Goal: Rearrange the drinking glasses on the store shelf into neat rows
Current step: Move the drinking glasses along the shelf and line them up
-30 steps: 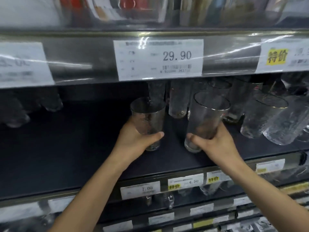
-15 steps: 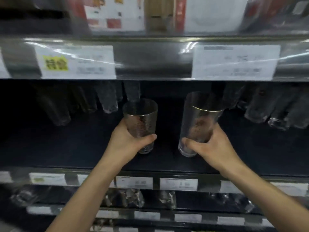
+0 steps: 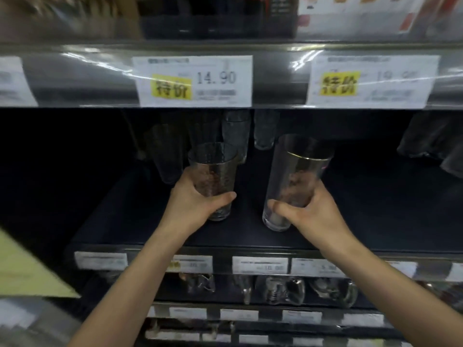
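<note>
My left hand [image 3: 194, 205] grips a short textured glass [image 3: 214, 169] around its lower half. My right hand [image 3: 309, 212] holds a taller clear glass with a gold rim [image 3: 298, 171] near its base, tilted slightly left. Both glasses are over the front part of the dark shelf [image 3: 225, 236], about a hand's width apart. Whether their bases touch the shelf I cannot tell. Behind them, several more glasses [image 3: 235, 131] stand in the dim back of the shelf.
The upper shelf edge carries price tags, one reading 14.90 [image 3: 193, 81]. More dark glasses [image 3: 436, 144] sit at the far right. The shelf below holds glass mugs [image 3: 283, 289] behind a row of small price labels. A pale blurred sheet [image 3: 22, 271] is at the left.
My view and both hands have shifted left along the shelf with the two glasses still held. The 29.90 tag and the group of glasses from the first frame have left the view.
</note>
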Tool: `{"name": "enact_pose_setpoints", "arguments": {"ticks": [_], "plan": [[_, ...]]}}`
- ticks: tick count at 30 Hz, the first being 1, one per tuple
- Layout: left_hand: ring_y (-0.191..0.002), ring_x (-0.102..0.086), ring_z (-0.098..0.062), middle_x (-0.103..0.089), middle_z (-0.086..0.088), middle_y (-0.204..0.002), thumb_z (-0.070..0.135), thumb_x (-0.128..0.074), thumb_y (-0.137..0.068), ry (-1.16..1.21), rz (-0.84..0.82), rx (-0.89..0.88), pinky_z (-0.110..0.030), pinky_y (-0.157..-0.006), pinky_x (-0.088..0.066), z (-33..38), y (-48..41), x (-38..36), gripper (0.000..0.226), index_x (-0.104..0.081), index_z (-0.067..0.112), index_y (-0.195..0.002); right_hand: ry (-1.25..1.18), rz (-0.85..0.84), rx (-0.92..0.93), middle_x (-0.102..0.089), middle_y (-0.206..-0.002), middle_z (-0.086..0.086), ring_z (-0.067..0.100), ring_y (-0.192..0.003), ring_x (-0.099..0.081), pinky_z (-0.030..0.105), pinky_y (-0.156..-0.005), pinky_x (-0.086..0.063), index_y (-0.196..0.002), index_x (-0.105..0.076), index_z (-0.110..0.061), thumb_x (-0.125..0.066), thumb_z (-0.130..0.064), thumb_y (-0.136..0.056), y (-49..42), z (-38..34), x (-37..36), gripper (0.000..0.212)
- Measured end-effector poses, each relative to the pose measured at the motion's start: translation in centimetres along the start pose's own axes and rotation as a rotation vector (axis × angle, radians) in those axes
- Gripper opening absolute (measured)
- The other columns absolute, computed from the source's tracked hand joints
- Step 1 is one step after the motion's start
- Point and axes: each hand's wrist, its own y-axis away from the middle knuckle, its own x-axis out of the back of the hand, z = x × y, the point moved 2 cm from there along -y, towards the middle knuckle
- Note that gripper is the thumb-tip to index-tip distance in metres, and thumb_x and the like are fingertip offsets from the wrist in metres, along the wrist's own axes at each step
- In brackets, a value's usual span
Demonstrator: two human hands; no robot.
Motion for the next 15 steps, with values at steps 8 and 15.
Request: {"name": "enact_pose_setpoints", "arguments": {"ticks": [8,15], "plan": [[-0.098,-0.065,-0.002,-0.069,0.012,-0.103,0.022,-0.09,-0.064,0.022,-0.026,-0.022,-0.021,-0.086,-0.052,-2.5,-1.6,2.8,0.053,-0.061,0.029,-0.107,0.024,0.008,0.003,-0.072,-0.095,-0.017,-0.002,-0.092,-0.068,0.038,-0.09,-0.056,-0.107,-0.053,-0.039,-0.087,-0.032,-0.067,0.5,-1.2,-4.9,0.053],[-0.102,-0.062,-0.004,-0.064,0.01,-0.112,0.027,-0.091,-0.064,0.018,0.003,-0.012,-0.012,-0.083,-0.046,-3.1,-2.5,3.0,0.071,-0.049,0.018,-0.12,0.009,0.031,-0.005,-0.072,-0.1,-0.015,-0.001,-0.094,-0.068,0.038,-0.092,-0.056,-0.109,-0.054,-0.038,-0.087,-0.033,-0.066,0.6,-1.4,-6.1,0.054]]}}
